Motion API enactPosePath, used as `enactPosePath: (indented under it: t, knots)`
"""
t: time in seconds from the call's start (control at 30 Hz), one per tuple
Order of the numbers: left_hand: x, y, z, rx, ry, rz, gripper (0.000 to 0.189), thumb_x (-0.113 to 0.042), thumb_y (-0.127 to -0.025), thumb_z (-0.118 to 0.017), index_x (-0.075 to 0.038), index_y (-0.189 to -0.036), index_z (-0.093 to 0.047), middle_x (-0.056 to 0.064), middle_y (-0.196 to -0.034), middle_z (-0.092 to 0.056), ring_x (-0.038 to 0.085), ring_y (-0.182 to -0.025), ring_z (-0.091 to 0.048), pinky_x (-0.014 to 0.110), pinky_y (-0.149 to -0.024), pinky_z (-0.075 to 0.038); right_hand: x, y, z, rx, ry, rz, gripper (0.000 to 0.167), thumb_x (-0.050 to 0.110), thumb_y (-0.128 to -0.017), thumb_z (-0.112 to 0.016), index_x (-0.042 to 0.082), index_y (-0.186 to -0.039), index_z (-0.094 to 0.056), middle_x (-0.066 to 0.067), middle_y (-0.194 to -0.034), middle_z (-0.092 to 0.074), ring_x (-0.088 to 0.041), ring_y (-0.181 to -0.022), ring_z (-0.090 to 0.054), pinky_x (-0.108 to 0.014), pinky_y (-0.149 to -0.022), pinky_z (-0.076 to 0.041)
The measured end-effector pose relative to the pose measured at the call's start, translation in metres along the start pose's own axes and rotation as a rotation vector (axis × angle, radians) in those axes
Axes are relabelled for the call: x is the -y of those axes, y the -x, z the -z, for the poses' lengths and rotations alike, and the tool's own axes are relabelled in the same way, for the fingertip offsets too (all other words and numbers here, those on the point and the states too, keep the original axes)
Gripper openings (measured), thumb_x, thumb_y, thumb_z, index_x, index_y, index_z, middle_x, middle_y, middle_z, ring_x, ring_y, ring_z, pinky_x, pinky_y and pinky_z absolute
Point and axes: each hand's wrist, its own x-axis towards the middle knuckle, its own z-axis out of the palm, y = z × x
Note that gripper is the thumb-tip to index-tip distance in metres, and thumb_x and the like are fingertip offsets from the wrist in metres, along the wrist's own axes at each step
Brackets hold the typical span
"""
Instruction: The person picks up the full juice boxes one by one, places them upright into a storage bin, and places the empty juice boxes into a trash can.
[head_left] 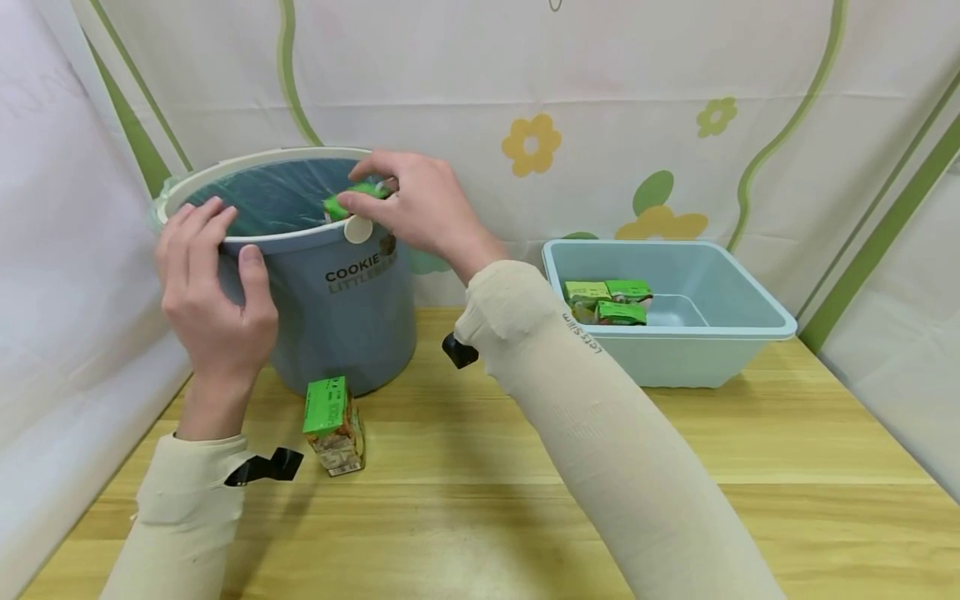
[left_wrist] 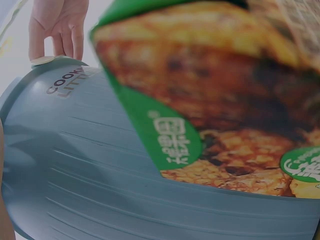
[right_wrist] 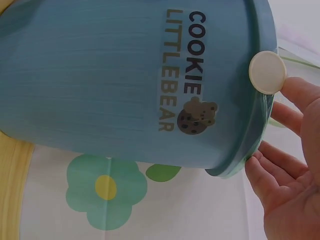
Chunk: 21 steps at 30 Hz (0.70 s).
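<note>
A blue trash bin point(head_left: 337, 325) with a pale rim and a thin plastic liner stands at the left, lettered COOKIE LITTLEBEAR. My left hand point(head_left: 213, 292) grips its near left rim, fingers over the edge and thumb outside. At the right side of the opening, my right hand point(head_left: 420, 200) holds a small green box point(head_left: 348, 202) between thumb and fingers, just over the rim. In the right wrist view the right hand point(right_wrist: 295, 160) is beside the bin's round button point(right_wrist: 268, 72), and the box is hidden. Another green-topped snack box point(head_left: 330, 425) stands upright before the bin.
A light blue rectangular basket point(head_left: 675, 358) at the right holds several green boxes point(head_left: 621, 313) in its left part. Both stand on a wooden table point(head_left: 420, 517). Behind hangs a white curtain point(head_left: 450, 75) with flowers. Black straps point(head_left: 461, 350) hang at the sleeves.
</note>
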Motion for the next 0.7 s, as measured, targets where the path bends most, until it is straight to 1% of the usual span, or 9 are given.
enactPosePath:
  t: [0.1, 0.27, 0.4, 0.5, 0.7]
  knots:
    - [0.000, 0.000, 0.000, 0.007, -0.007, 0.002, 0.051, -0.033, -0.095, -0.055, 0.002, -0.128, -0.073, 0.019, -0.140, -0.070, 0.031, -0.144, -0.055, 0.042, -0.129, -0.033, -0.002, 0.001, 0.001, 0.009, 0.013, 0.002, 0.038, 0.052, -0.102, -0.067, 0.034, -0.135, -0.072, 0.010, -0.144, -0.067, -0.008, -0.127, -0.061, -0.026, -0.104, -0.050]
    - [0.001, 0.001, 0.000, 0.015, -0.011, 0.004, 0.051, -0.033, -0.095, -0.055, 0.001, -0.128, -0.073, 0.018, -0.141, -0.070, 0.031, -0.144, -0.055, 0.042, -0.130, -0.033, -0.004, 0.002, 0.001, -0.001, 0.011, 0.008, 0.039, 0.053, -0.101, -0.067, 0.032, -0.134, -0.072, 0.010, -0.141, -0.069, -0.007, -0.124, -0.061, -0.024, -0.103, -0.049]
    - [0.002, 0.001, -0.001, 0.012, -0.005, -0.001, 0.051, -0.033, -0.095, -0.055, 0.001, -0.128, -0.073, 0.018, -0.140, -0.070, 0.031, -0.144, -0.055, 0.042, -0.129, -0.033, -0.006, 0.002, 0.000, -0.014, 0.010, 0.010, 0.040, 0.053, -0.101, -0.067, 0.032, -0.135, -0.072, 0.010, -0.141, -0.069, -0.007, -0.124, -0.062, -0.024, -0.104, -0.050]
    - [0.002, 0.001, -0.001, 0.013, -0.009, -0.001, 0.051, -0.033, -0.095, -0.055, 0.001, -0.128, -0.073, 0.018, -0.140, -0.070, 0.031, -0.144, -0.055, 0.042, -0.129, -0.033, -0.007, 0.002, -0.002, -0.028, -0.012, 0.006, 0.041, 0.053, -0.100, -0.068, 0.031, -0.135, -0.072, 0.010, -0.141, -0.069, -0.008, -0.126, -0.063, -0.023, -0.105, -0.049]
    - [0.002, 0.003, 0.000, 0.013, -0.011, 0.006, 0.051, -0.033, -0.095, -0.055, 0.001, -0.128, -0.073, 0.018, -0.141, -0.070, 0.031, -0.144, -0.055, 0.042, -0.129, -0.033, -0.012, 0.006, -0.008, -0.078, -0.114, 0.012, 0.043, 0.051, -0.098, -0.072, 0.027, -0.134, -0.073, 0.008, -0.142, -0.068, -0.008, -0.128, -0.063, -0.021, -0.105, -0.049]
